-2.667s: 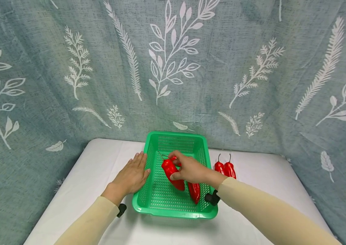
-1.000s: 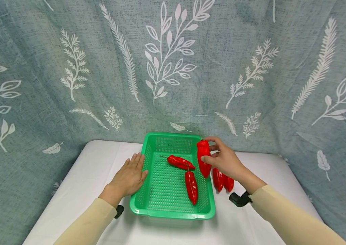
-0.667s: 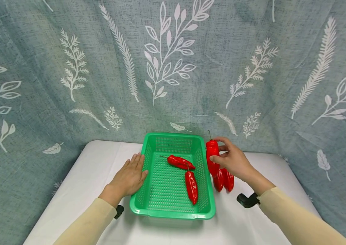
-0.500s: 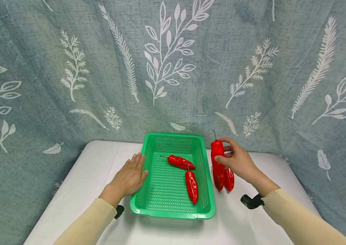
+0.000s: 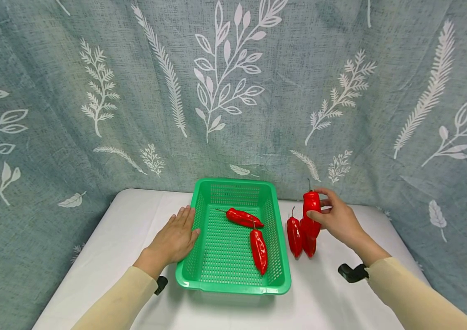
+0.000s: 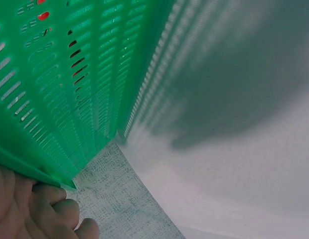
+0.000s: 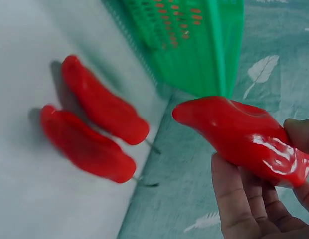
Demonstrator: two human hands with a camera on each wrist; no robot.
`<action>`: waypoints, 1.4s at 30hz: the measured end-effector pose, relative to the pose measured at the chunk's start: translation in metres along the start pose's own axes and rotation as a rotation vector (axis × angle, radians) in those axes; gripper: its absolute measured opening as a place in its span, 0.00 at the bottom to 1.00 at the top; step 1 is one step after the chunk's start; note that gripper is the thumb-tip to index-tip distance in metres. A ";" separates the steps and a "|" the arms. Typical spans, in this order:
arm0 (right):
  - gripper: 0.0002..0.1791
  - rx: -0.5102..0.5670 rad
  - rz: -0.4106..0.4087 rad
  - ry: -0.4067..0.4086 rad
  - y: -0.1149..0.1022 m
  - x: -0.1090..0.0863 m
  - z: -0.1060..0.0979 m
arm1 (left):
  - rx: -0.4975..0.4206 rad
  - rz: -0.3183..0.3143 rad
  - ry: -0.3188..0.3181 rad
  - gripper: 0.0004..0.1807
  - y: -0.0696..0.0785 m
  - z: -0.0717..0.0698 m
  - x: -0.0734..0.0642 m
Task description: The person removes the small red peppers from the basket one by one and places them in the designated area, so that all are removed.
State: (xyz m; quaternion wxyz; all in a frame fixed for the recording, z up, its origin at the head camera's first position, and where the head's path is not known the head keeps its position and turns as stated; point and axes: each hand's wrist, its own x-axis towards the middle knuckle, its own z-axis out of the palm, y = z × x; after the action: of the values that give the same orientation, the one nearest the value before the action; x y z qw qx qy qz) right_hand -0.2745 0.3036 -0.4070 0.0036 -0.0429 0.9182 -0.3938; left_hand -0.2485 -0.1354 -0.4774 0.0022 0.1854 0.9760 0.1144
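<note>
My right hand (image 5: 338,221) holds a red pepper (image 7: 239,132) between thumb and fingers, stem up, to the right of the green basket (image 5: 233,290). In the head view it overlaps one of two red peppers lying side by side on the table; the left one (image 5: 294,237) shows whole. The right wrist view shows both lying peppers, the nearer one (image 7: 87,147) and its neighbour (image 7: 102,102), apart from the held one. My left hand (image 5: 172,238) rests with straight fingers on the basket's left rim. Inside the basket lie two more peppers, one crosswise (image 5: 243,218) and one lengthwise (image 5: 258,252).
A white cloth (image 5: 105,270) covers the table. Behind it hangs a grey-green curtain (image 5: 155,105) with white leaf prints, close to the table's far edge. The basket's perforated left wall (image 6: 70,89) stands upright on the cloth.
My right hand has lifted a pepper out of the basket and carried it right over the rim, past the left lying pepper to above the right one. My left hand stays put.
</note>
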 end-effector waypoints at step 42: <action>0.41 -0.172 0.227 -0.029 0.093 0.013 0.012 | -0.005 -0.010 -0.004 0.38 0.001 0.000 -0.001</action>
State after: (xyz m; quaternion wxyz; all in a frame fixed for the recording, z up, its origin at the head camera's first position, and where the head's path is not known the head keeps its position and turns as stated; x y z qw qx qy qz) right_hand -0.2940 0.3577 -0.4825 0.0579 0.0553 0.9473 -0.3101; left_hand -0.2470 -0.1355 -0.4771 0.0054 0.1807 0.9766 0.1164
